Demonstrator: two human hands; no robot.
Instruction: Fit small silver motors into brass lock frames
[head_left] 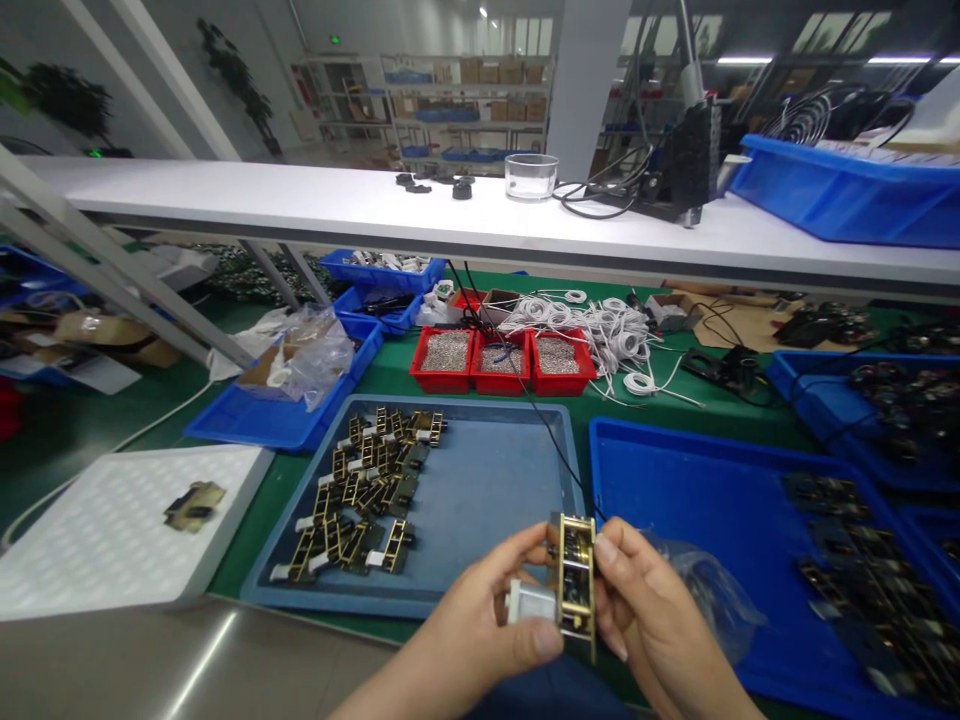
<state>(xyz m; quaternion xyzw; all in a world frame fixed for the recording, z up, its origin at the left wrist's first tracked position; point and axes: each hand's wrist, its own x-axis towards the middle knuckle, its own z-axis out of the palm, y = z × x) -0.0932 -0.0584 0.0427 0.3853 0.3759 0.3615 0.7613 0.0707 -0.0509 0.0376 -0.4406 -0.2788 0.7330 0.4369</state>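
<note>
Both hands meet low over the near edge of the green-topped bench (pixel 675 395), forearms rising from the bottom of the view. The left hand (pixel 480 620) is curled, palm turned inward, thumb laid across the front and fingers wrapped behind a small silver cylindrical motor (pixel 529 603), which it grips firmly. The right hand (pixel 652 620) is likewise closed, its fingertips pinching the right side of an upright brass-coloured metal frame with dark gears inside (pixel 576 585); the motor butts against the frame's left side. Frame and motor hang just above the bench's near edge, over the gap between the grey-blue shallow plastic tray (pixel 487 480) and the bright blue plastic tray (pixel 697 480).

A thin black cable (pixel 540 410) runs from the back of the bench down toward the frame; whether it joins the frame I cannot tell. Behind the right hand lies a crumpled clear plastic bag (pixel 712 590), partly covered by the knuckles. A heap of similar brass frames (pixel 367 490) sits in the grey-blue tray's left half. Dark parts along the bright blue tray's right edge are too dim to identify. On the white perforated foam pad (pixel 97 530) at the near left corner lies one brass piece (pixel 193 505). Three small red plastic bins of tiny metal parts (pixel 501 360) stand mid-bench.
</note>
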